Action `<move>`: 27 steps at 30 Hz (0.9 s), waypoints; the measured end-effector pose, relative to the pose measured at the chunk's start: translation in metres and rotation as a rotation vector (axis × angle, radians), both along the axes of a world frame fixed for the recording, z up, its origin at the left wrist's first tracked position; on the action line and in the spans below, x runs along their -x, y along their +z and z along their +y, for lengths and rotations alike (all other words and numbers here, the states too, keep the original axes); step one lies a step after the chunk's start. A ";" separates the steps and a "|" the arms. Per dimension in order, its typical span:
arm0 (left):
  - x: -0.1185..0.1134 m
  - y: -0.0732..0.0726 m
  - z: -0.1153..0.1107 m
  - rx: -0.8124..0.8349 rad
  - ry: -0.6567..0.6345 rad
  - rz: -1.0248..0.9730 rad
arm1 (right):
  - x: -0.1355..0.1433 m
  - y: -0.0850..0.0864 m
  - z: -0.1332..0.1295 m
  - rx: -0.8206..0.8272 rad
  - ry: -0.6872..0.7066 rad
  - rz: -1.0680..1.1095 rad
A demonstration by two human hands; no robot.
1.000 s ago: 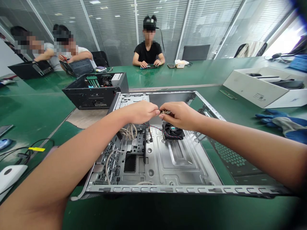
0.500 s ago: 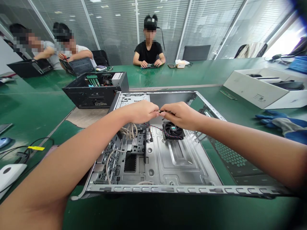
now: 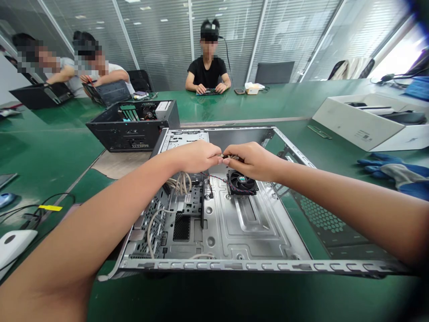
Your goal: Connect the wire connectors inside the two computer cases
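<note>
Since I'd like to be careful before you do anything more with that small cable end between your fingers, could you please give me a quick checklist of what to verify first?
1. Left hand pinching the small cable end: ok, fingertips closed on it.
2. Right hand gripping the same piece: ok, the two hands meet over the open silver case.
3. Connector type and orientation: cannot tell, it is too small and mostly covered by the fingers.
4. Thin wires free of the fan: cannot tell, they run right beside it.
5. Beige cable bundle out of the way: ok, it lies left of the hands.
</note>
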State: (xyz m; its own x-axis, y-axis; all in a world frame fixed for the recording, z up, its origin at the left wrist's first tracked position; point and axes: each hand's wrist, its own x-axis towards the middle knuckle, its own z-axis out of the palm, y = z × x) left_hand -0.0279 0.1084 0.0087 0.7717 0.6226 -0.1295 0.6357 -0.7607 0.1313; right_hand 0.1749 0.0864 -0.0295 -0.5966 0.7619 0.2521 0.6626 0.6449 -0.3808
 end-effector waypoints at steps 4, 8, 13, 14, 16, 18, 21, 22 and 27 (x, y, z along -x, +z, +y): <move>0.000 -0.001 0.001 0.024 0.019 -0.008 | 0.001 0.000 0.000 -0.008 -0.006 0.000; 0.001 -0.001 0.002 0.026 0.019 -0.006 | 0.001 0.001 0.000 -0.025 0.000 0.002; 0.001 -0.001 0.001 0.034 0.007 -0.031 | 0.001 0.001 0.000 -0.016 0.006 0.010; 0.002 -0.001 0.001 0.036 0.005 -0.035 | 0.001 0.001 0.000 -0.014 0.004 0.013; 0.002 -0.001 0.001 0.039 0.009 -0.037 | 0.001 0.000 0.000 -0.012 0.005 0.017; 0.002 0.000 0.001 0.043 0.015 -0.036 | 0.000 0.000 0.000 -0.009 0.008 0.016; 0.002 0.000 0.001 0.049 0.020 -0.036 | 0.000 -0.001 0.000 0.002 0.005 0.012; 0.002 0.000 0.001 0.051 0.020 -0.035 | 0.000 -0.001 0.001 0.004 0.002 0.010; 0.002 0.001 0.000 0.076 0.015 0.001 | 0.001 -0.001 0.001 0.026 0.020 0.006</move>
State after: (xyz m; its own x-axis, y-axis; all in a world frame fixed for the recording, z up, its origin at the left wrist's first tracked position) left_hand -0.0296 0.1086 0.0094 0.7625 0.6222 -0.1774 0.6468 -0.7393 0.1873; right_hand 0.1738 0.0872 -0.0303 -0.6104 0.7560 0.2364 0.6471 0.6481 -0.4015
